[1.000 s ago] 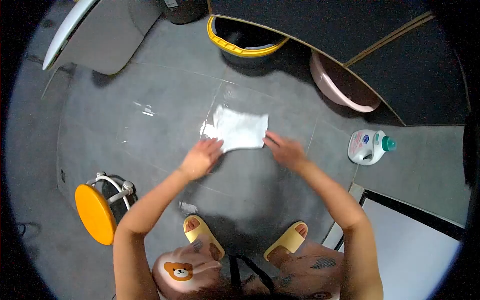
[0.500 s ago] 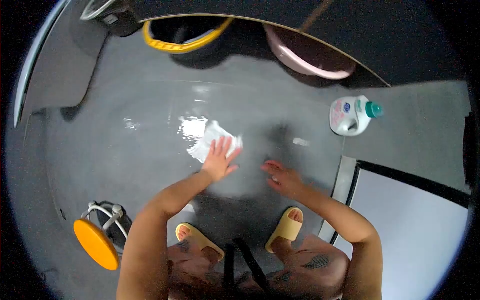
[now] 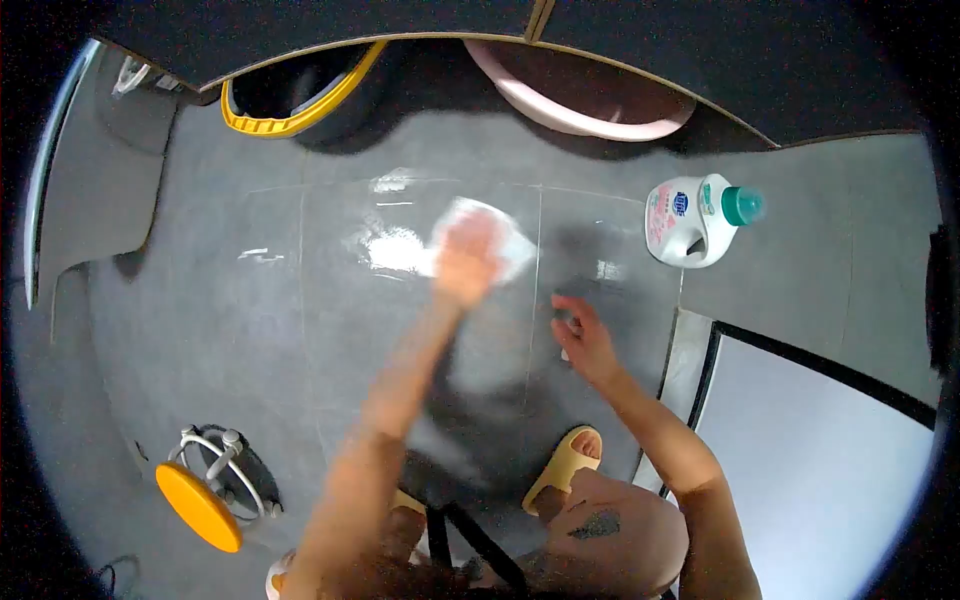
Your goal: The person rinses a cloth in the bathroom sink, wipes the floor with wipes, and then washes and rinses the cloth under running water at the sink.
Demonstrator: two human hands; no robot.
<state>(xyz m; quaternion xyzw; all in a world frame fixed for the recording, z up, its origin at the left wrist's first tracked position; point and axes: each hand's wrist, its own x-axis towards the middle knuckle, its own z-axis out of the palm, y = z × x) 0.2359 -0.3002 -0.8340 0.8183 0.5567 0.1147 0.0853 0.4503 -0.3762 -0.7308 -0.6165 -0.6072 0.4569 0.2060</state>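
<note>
White cloth (image 3: 515, 255) on floor (image 3: 240, 350) now nearer the bottle (image 3: 682, 220) than half a second ago, so over a different patch; left hand (image 3: 470, 255) atop, blurred, finger state unreadable; right hand (image 3: 586, 335) apart from it, fingers loosely open.
</note>
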